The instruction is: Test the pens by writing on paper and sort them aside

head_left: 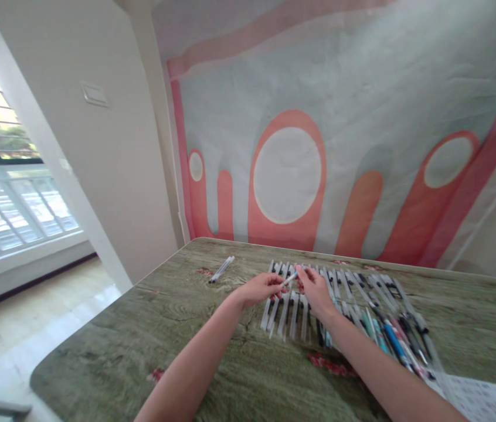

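Over the table, my left hand (263, 289) and my right hand (315, 287) come together on a slim light-coloured pen (289, 279). The left fingers pinch its lower left end, while the right fingertips close on its bluish upper end. Beneath and beyond my hands runs a back row of clear pens with dark parts (340, 283). A nearer row of similar clear pens (284, 315) lies just below my hands. Part of both rows is hidden behind the right hand and forearm. Two clear pens (222, 269) rest apart on the left.
Coloured pens, among them a blue one (395, 344), lie in a loose group beside my right forearm. A white printed sheet (485, 398) is at the table's right front. The wood-patterned table (142, 328) meets a patterned wall covering (287, 240) at the back.
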Motion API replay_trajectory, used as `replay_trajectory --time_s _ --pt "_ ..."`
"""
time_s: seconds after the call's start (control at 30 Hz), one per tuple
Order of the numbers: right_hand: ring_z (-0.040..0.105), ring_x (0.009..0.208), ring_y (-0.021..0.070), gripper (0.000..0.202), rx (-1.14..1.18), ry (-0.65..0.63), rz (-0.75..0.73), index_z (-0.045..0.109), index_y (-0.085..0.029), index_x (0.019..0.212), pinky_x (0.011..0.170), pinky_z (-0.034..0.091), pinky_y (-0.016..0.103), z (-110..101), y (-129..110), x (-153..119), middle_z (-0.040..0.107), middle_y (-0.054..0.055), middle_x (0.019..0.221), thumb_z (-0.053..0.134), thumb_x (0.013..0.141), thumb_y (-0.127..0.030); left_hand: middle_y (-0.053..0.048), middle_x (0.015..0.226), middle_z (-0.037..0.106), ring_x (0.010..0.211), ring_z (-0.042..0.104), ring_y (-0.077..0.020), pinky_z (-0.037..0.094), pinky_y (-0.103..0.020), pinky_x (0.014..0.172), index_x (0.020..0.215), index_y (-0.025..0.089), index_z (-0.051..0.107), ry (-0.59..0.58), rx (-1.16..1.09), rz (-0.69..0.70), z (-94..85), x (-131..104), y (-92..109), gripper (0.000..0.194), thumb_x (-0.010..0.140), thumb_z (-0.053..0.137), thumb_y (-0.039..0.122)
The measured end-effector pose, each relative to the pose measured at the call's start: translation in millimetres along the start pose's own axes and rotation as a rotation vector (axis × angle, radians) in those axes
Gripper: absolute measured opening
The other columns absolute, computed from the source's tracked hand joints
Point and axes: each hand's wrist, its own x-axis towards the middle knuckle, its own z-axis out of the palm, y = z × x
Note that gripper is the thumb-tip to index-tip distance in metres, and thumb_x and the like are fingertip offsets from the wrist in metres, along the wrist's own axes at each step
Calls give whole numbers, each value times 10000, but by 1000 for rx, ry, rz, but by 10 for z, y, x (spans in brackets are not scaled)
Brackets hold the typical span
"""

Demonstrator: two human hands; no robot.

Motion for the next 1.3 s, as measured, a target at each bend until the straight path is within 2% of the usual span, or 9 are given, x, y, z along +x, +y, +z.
replay_trajectory --time_s 0.1,0.3,0.5,0.7,0.87,1.0,1.13,1.3 --pt "375 424 78 417 -30 -29 18 603 -137 770 378 268 190 15 -28 -32 484 -27 517 534 670 -536 -45 838 602 645 510 -86 374 -186 562 901 119 578 14 -38 -70 60 2 29 332 711 532 388" --pt "374 397 77 409 -49 -156 75 636 -137 783 382 263 196 72 -144 -112 485 -29 464 517 692 -518 -5 695 528 488 378 -38 257 -170 432 794 99 550 100 -187 -137 153 57 10 453 699 491 538" --pt "390 409 83 394 -54 -168 67 646 -136 745 368 260 192 71 -143 -118 505 -15 470 528 684 -507 69 546 347 407 225 -19 145 -171 392 778 125 516 106 -228 -135 199 47 -20 453 703 462 568" --pt "395 408 88 447 -82 -120 39 634 -124 675 375 264 202 69 -85 -120 511 -7 463 517 666 -555 83 493 273 389 197 -29 128 -175 381 806 143 516 123 -175 -136 231 23 6 440 719 438 567" --pt "367 384 83 449 -63 -95 46 643 -132 741 381 265 211 49 -27 -79 497 -26 453 510 674 -555 68 486 322 396 225 -34 149 -177 380 821 124 569 163 -91 -149 232 20 11 479 719 428 570" --pt "349 380 74 477 8 14 66 625 -130 855 363 257 199 12 39 -22 475 -36 474 505 677 -556 42 550 424 407 257 -32 175 -169 384 882 126 590 88 -132 -183 167 33 -18 450 741 430 523" --pt "366 393 74 443 21 34 57 604 -144 853 365 271 195 12 50 -13 472 -45 485 564 640 -530 37 600 461 420 236 -20 176 -156 396 900 112 567 217 -193 -195 106 71 -51 420 725 484 485" --pt "378 399 64 410 84 -50 118 559 -149 809 364 272 183 74 14 -61 482 -46 518 637 590 -487 48 535 438 434 243 -28 193 -159 402 871 94 585 305 -171 -184 121 92 -49 460 661 556 503"
